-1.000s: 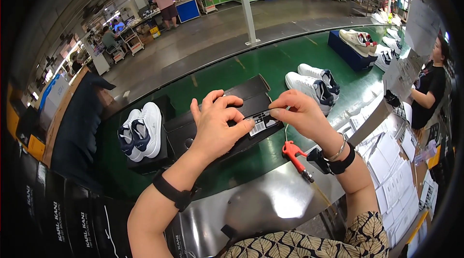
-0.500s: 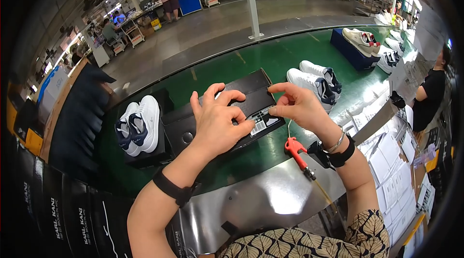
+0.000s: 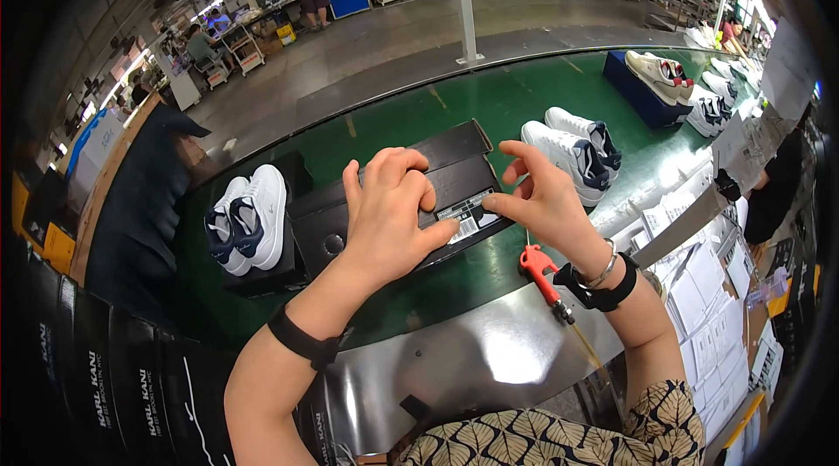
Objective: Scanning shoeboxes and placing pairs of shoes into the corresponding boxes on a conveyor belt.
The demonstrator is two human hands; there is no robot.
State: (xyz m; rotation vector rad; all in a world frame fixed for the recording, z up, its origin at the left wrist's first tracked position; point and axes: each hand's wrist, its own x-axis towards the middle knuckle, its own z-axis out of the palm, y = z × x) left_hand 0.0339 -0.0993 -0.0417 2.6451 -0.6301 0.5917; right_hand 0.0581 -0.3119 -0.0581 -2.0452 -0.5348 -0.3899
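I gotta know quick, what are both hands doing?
Left hand: open, pressing flat on the black shoe box.
Right hand: fingers spread, fingertip on the white label.

Green conveyor belt: black shoebox, white sneaker pairs, navy box carrying sneakers.

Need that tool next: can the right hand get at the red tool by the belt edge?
Probably yes. The red tool lies in the open just below the right hand, nothing over it; the hand only has to leave the label.
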